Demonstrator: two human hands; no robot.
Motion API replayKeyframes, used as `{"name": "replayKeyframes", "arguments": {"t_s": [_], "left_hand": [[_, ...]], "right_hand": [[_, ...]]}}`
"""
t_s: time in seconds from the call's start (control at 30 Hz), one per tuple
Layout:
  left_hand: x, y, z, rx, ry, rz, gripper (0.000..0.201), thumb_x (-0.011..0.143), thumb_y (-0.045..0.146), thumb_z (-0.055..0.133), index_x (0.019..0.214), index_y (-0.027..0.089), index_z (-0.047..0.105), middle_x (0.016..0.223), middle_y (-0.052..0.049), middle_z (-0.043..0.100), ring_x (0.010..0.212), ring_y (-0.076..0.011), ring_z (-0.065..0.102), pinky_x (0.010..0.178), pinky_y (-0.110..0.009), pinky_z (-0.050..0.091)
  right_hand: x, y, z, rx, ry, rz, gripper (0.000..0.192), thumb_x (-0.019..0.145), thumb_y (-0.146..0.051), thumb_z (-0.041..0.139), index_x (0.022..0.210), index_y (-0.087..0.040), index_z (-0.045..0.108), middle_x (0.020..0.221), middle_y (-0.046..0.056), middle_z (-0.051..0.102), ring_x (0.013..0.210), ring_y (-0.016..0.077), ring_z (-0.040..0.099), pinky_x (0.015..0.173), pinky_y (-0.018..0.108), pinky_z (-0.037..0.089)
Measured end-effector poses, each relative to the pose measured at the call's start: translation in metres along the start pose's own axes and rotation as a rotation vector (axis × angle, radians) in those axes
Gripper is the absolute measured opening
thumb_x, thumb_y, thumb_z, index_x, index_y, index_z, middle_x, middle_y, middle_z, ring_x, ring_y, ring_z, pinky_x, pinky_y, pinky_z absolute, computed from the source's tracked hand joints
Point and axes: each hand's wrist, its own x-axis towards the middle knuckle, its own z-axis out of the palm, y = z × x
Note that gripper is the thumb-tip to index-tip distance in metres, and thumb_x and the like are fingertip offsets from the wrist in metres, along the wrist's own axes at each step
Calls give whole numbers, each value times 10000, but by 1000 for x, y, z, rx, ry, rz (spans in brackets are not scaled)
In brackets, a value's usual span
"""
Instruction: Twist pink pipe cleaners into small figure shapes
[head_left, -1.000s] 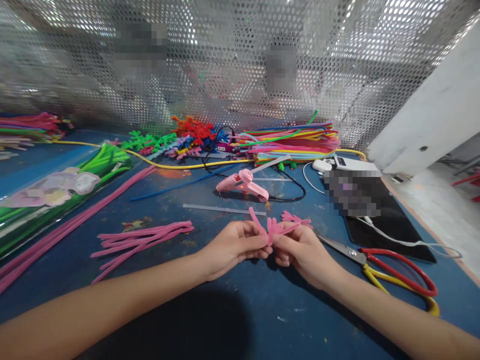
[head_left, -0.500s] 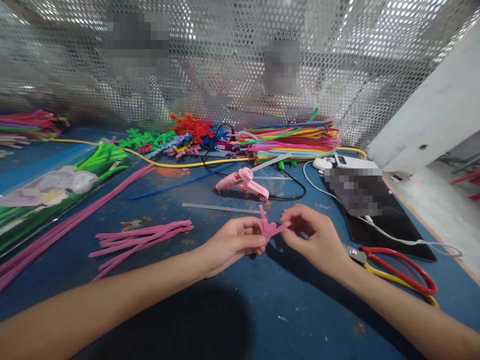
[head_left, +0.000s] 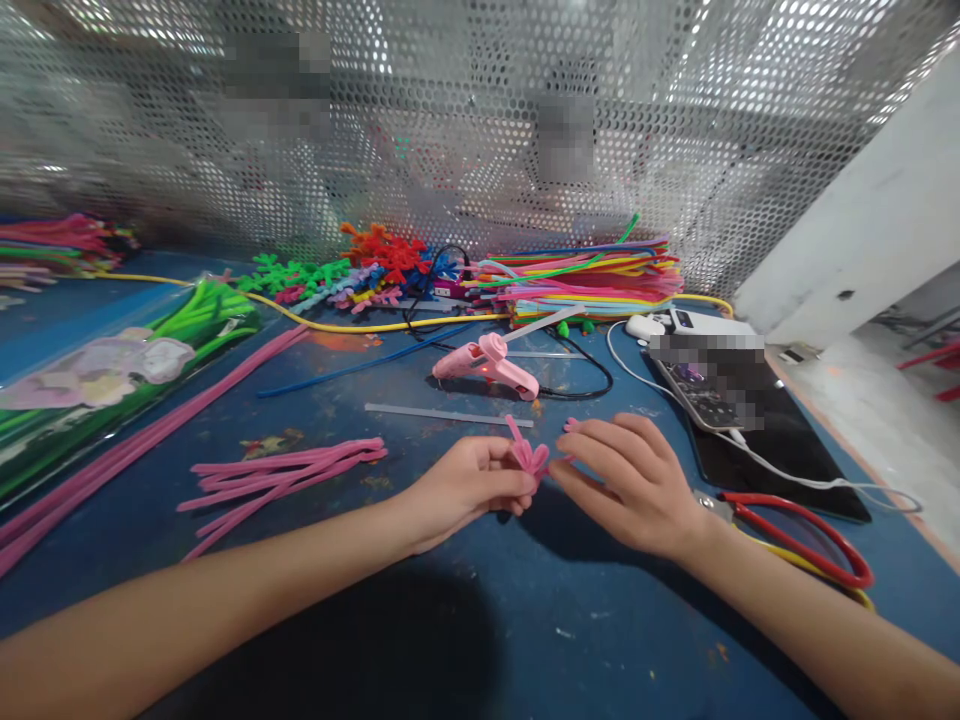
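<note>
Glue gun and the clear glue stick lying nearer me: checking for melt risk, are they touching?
Apart. The head view shows bare blue table between the pink glue gun and the glue stick.

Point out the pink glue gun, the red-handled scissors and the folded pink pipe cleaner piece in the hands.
pink glue gun [head_left: 487, 365], head view, on its body.
red-handled scissors [head_left: 814, 535], head view, on the red handle loop.
folded pink pipe cleaner piece [head_left: 529, 457], head view, on the loops showing between the fingertips.
</note>
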Motion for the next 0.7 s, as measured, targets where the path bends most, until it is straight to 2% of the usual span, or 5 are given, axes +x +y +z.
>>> {"name": "replayKeyframes", "arguments": {"t_s": [0.13,0.27,0.43,0.5,0.7], "left_hand": [[-1,-1,1,-10,17,25,181,624,214,726,685,111,590,567,12,589,522,-70,523,537,-203,391],[0,-7,2,9,62,65,201,622,229,741,713,103,614,613,-6,623,566,-79,559,564,-198,418],[-1,-11,3,-34,116,126,199,620,203,747,736,111,613,642,-2,645,589,-79,582,583,-192,445],[-2,-11,4,-25,132,141,199,623,202,746,734,111,607,633,-3,647,581,-84,585,569,-194,448],[-2,-10,5,-56,196,209,208,605,196,755,708,107,598,617,-1,641,568,-89,583,559,-201,456]], "right_hand": [[0,-4,3,102,-151,120,146,830,-136,508,850,-229,618,804,19,663,801,151,563,751,312,377],[4,-17,7,356,-109,403,122,822,-164,510,749,-196,603,699,29,639,683,147,542,688,313,394],[11,-34,8,688,-37,798,125,810,-181,536,710,-200,610,645,9,617,609,129,536,608,281,418],[11,-36,8,761,-21,865,126,810,-200,549,717,-207,635,662,15,632,624,138,555,613,285,430],[10,-38,9,918,-15,904,144,809,-195,554,837,-219,694,711,35,656,650,152,579,605,288,445]]}}
